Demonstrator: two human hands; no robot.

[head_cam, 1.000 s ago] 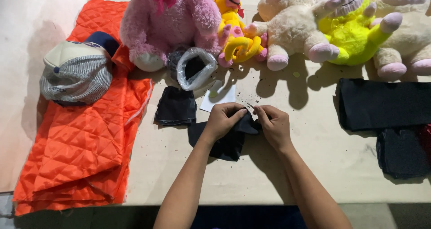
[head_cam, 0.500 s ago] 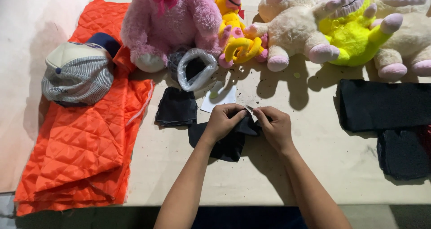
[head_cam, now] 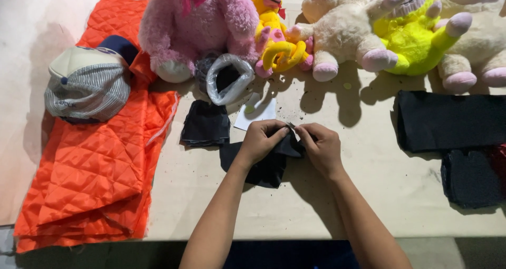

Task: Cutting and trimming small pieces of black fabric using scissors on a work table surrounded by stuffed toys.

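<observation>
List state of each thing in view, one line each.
left hand: pinching dark fabric piece
right hand: pinching same piece
dark fabric piece: flat on table, top edge held up
plastic bag: open, upright
cap: lying on orange quilted cloth
orange quilted cloth: folded, flat
pink plush toy: sitting upright

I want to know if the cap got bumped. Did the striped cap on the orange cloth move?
No. The striped cap lies in the same spot on the orange quilted cloth, left of the pink plush toy, as before.
</observation>
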